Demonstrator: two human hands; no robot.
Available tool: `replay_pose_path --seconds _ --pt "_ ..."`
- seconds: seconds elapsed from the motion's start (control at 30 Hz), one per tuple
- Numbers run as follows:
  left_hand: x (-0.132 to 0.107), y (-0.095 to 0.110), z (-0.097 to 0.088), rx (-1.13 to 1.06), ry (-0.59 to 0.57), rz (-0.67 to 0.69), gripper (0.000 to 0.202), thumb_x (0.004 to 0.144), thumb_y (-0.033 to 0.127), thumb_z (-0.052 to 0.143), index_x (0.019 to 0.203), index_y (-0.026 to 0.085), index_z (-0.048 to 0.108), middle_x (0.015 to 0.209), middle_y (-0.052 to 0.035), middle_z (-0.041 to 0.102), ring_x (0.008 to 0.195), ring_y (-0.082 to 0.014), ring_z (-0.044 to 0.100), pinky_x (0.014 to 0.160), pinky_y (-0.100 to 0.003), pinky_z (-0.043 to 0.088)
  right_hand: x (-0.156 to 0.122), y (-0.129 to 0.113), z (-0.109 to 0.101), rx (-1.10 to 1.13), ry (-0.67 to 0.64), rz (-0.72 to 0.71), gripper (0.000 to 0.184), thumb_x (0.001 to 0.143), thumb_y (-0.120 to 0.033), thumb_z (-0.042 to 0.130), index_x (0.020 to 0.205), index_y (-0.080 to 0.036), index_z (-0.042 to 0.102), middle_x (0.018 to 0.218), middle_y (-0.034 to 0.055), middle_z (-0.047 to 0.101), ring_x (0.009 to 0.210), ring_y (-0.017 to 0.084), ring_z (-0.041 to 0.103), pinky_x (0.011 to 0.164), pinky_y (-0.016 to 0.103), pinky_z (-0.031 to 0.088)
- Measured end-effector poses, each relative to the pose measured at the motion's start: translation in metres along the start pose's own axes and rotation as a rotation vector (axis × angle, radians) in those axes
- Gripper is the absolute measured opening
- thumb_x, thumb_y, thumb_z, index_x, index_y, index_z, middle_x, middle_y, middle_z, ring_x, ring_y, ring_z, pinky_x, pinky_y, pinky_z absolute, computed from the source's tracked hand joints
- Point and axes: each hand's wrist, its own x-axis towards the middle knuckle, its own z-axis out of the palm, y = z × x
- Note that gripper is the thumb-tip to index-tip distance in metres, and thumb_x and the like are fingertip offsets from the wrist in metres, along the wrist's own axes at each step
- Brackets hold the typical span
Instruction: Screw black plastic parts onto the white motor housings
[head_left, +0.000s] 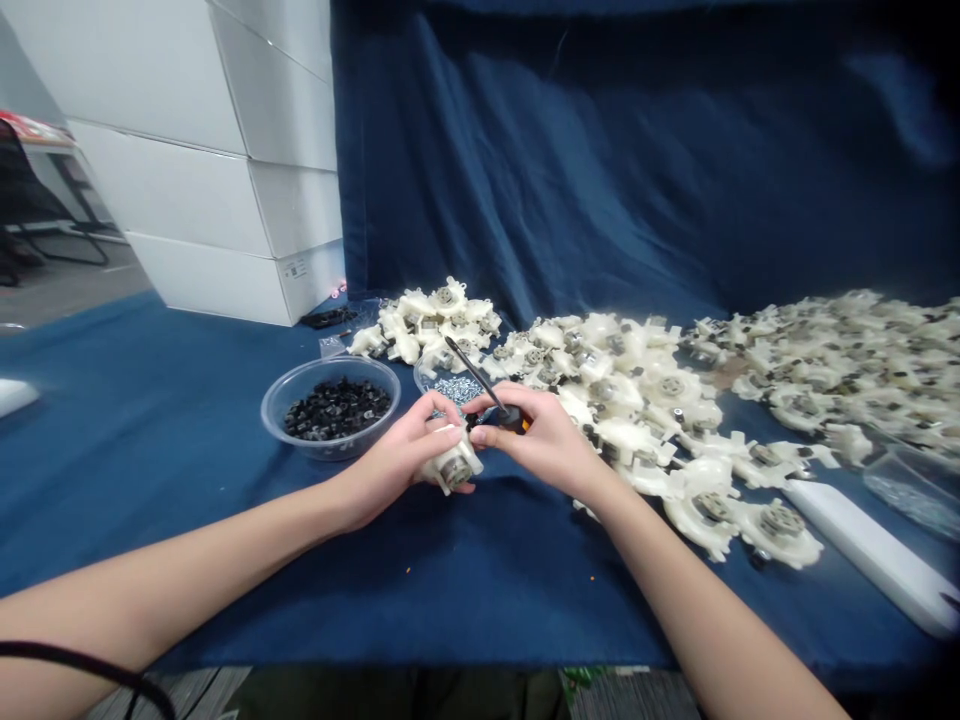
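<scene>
My left hand (416,440) is closed around a cream plastic housing (455,467) with a round metal piece in its near side. Tucked in my right hand (536,430) is a screwdriver (491,392), its dark shaft pointing up and left and its black and orange handle in the palm. The thumb and index finger of that hand meet the housing at a small dark part (472,422), partly hidden by the fingers. Just behind the hands stands a clear bowl of small screws (459,388). A clear tub (330,452) of black plastic pieces is left of them.
Heaps of similar cream housings (622,370) cover the table's middle and right (847,370). A long white block (874,555) and a clear bag (915,490) lie at the right. White boxes (202,200) are stacked at the back left, beside a blue curtain (600,160).
</scene>
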Motion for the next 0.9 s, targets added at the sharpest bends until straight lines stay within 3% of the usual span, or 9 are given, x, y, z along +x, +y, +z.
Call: replay_pose_path --seconds 0.2,0.3,0.43,0.6,0.73,0.9 --pt "0.006 -0.006 -0.009 0.131 -0.023 0.055 0.047 0.085 0.04 0.074 0.123 0.025 0.05 0.118 -0.0064 0.066 0.096 -0.0191 0.067 0.09 -0.037 0.057 -0.001 0.001 -0.001 -0.024 0.031 -0.103 0.018 0.084 -0.029 0.079 0.1 -0.023 0.077 0.095 -0.0001 0.072 0.089 0.013 0.065 0.081 0.026 0.049" --pt "0.009 -0.006 -0.013 0.267 -0.014 0.091 0.054 0.081 0.041 0.078 0.126 0.021 0.056 0.123 -0.0079 0.064 0.104 -0.0205 0.063 0.092 -0.032 0.05 -0.001 0.002 0.0 -0.044 0.035 -0.128 0.015 0.084 -0.03 0.079 0.095 -0.02 0.076 0.094 0.0016 0.071 0.088 0.014 0.065 0.08 0.027 0.049" --pt "0.008 -0.007 -0.015 0.433 0.006 0.092 0.049 0.083 0.041 0.073 0.125 0.022 0.058 0.111 -0.0038 0.064 0.097 -0.0187 0.059 0.086 -0.029 0.046 -0.001 0.003 0.001 -0.077 0.017 -0.155 0.014 0.086 -0.032 0.076 0.094 -0.02 0.074 0.094 0.0034 0.07 0.088 0.016 0.065 0.081 0.029 0.05" --pt "0.006 -0.011 -0.017 0.484 0.02 0.109 0.038 0.082 0.035 0.072 0.116 0.021 0.06 0.103 -0.0007 0.062 0.088 -0.0163 0.055 0.079 -0.026 0.045 -0.002 0.006 0.005 -0.093 -0.032 -0.239 0.017 0.088 -0.029 0.074 0.104 -0.022 0.073 0.101 0.0038 0.069 0.093 0.015 0.064 0.085 0.03 0.051" --pt "0.009 -0.011 -0.019 0.459 0.021 0.153 0.029 0.091 0.039 0.063 0.112 0.02 0.067 0.107 -0.0031 0.065 0.097 -0.0187 0.057 0.088 -0.027 0.044 -0.004 0.007 0.009 -0.104 -0.037 -0.276 0.018 0.091 -0.028 0.071 0.108 -0.022 0.073 0.101 0.0037 0.069 0.094 0.015 0.064 0.085 0.029 0.051" --pt "0.009 -0.008 -0.018 0.488 -0.003 0.205 0.033 0.099 0.045 0.05 0.112 0.022 0.07 0.116 -0.0038 0.067 0.107 -0.0194 0.058 0.098 -0.027 0.042 -0.005 0.007 0.009 -0.125 -0.017 -0.282 0.017 0.091 -0.031 0.071 0.106 -0.022 0.073 0.098 0.004 0.068 0.091 0.015 0.063 0.083 0.029 0.05"
